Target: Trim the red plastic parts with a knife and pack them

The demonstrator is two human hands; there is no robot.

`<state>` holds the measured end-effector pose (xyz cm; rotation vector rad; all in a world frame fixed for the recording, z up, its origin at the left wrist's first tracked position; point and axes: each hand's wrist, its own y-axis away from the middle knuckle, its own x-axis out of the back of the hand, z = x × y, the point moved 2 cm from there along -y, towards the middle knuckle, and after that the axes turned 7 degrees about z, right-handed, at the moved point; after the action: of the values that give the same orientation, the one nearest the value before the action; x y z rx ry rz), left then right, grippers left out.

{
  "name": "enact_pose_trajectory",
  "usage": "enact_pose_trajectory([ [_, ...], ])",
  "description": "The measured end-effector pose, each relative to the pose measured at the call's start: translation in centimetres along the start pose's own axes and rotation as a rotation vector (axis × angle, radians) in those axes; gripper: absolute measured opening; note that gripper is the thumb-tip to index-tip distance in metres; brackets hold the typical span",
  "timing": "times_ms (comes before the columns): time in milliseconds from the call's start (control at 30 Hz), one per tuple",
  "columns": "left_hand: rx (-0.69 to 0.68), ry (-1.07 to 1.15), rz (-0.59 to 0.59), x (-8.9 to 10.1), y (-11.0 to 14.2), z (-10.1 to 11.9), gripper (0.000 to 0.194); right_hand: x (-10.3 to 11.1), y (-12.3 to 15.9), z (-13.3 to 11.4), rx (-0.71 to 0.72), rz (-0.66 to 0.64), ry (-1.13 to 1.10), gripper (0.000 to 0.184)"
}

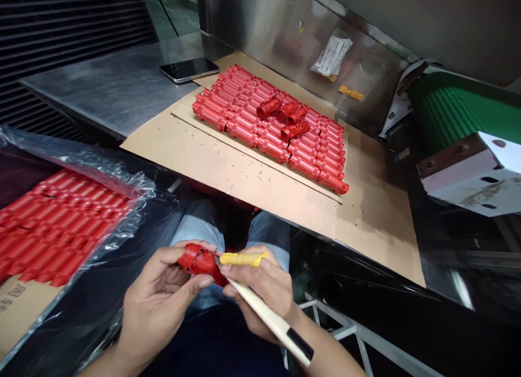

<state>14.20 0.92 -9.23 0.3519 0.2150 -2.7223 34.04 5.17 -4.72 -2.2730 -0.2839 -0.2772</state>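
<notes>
Cardboard (228, 184) bears red parts (260, 122) upper center.
Left hand (157, 301) grips one part (201, 263); right hand (260, 282) closes around a knife (271, 317).

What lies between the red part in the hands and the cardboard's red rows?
The head view shows the person's denim knees, then the brown cardboard sheet.

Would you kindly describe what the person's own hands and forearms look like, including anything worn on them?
The left hand and right hand are bare, with no gloves. Both forearms are uncovered too, with no sleeve showing on the left forearm or the right forearm before they leave the view.
</notes>
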Motion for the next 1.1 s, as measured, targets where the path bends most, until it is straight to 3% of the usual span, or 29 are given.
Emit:
enact_pose_trajectory([
  [200, -0.046, 0.029, -0.028, -0.2, -0.3, 0.0, 0.026, -0.2, 0.0, -0.1, 0.018, 0.029, 0.015, 0.028],
  [500, -0.018, 0.011, 0.022, -0.1, 0.3, -0.1, 0.032, -0.4, -0.1, 0.2, -0.019, -0.033, 0.0, 0.023],
  [700, 0.078, -0.003, 0.08, 0.0, 0.0, -0.3, 0.027, -0.8, 0.6, 0.6, 0.121, -0.064, 0.124, 0.026],
  [800, 0.157, 0.018, 0.08, 0.3, -0.3, -0.6, 0.03, -0.3, 0.9, 0.6, -0.048, -0.003, -0.024, 0.02],
  [867, 0.191, 0.029, 0.079, 0.7, -0.5, -0.8, 0.031, 0.6, 1.1, 0.9, -0.326, 0.046, -0.214, 0.02],
  [933, 0.219, 0.056, 0.095, 0.9, -0.6, -1.0, 0.035, 1.8, 1.3, 1.3, -0.579, 0.09, -0.499, 0.033],
  [1033, 0.289, 0.156, 0.075, 0.8, -0.9, -1.1, 0.045, 3.7, 1.0, 1.2, -0.649, 0.007, -0.969, 0.047],
  [1100, 0.364, 0.207, 0.02, 0.3, -1.0, -0.7, 0.045, 4.4, 0.4, 1.2, -0.67, -0.079, -0.937, 0.038],
])
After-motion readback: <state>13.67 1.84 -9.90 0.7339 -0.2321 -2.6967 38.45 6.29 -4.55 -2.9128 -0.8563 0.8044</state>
